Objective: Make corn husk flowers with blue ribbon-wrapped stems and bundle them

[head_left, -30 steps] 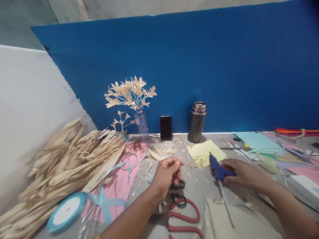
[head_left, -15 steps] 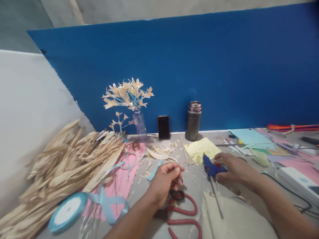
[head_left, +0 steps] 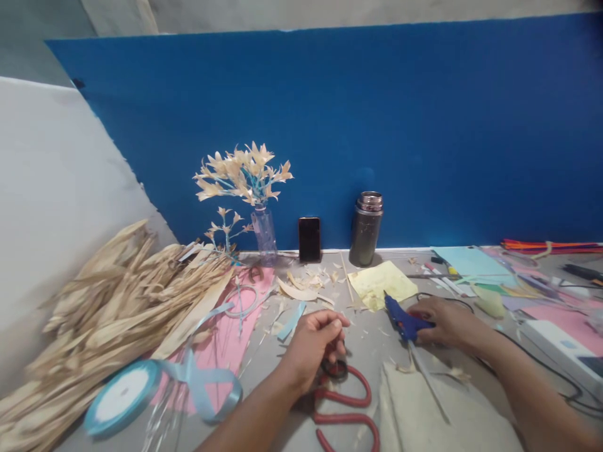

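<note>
Now | grey table (head_left: 367, 345) littered with scraps, blue board (head_left: 377, 125) behind | right hand (head_left: 445, 320) clamped on glue gun (head_left: 400, 320) lying on table | left hand (head_left: 313, 342) fingers pinched together above red scissors (head_left: 351, 402)

Red scissors (head_left: 346, 402) lie partly under the left hand (head_left: 313, 345), cropped at bottom.

a craft workbench: dried leaf strips (head_left: 117, 295), ribbon spool (head_left: 123, 397), coloured paper (head_left: 471, 260), glue gun (head_left: 404, 320) and scissors (head_left: 346, 402).

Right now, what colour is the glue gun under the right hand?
Blue glue gun, head view.
</note>
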The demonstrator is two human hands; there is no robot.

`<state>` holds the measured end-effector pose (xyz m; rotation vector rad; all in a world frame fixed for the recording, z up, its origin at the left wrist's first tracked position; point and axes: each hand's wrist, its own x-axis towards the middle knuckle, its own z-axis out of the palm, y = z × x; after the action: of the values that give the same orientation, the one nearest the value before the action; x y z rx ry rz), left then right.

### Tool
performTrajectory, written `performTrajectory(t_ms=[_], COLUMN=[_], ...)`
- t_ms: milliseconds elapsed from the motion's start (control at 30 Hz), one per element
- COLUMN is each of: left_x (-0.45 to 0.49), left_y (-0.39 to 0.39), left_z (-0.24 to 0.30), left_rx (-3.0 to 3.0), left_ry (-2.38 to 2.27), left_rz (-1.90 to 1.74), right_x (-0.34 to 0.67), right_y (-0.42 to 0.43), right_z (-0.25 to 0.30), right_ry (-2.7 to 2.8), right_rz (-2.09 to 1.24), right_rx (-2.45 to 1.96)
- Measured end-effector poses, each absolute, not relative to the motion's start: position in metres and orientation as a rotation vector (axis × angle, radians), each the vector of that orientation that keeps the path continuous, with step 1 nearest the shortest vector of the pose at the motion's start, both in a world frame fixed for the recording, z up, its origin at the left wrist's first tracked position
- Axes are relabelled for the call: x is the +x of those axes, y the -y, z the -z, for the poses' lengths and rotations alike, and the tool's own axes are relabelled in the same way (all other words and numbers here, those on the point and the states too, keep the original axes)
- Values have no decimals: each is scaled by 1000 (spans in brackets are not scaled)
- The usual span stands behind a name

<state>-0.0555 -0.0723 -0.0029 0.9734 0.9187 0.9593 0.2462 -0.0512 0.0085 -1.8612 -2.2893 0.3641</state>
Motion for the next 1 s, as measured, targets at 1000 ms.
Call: performTrajectory(t_ms=[1000], left_x=[-165], left_y=[113], left_z=[-32], left_rx=[1582], left_ry=[-1631], left_rz=[-1016], right_x=[122], right_y=[89], right_z=[-32], right_ry=[1300], right_rz=[-1379], right_rx=[-1269])
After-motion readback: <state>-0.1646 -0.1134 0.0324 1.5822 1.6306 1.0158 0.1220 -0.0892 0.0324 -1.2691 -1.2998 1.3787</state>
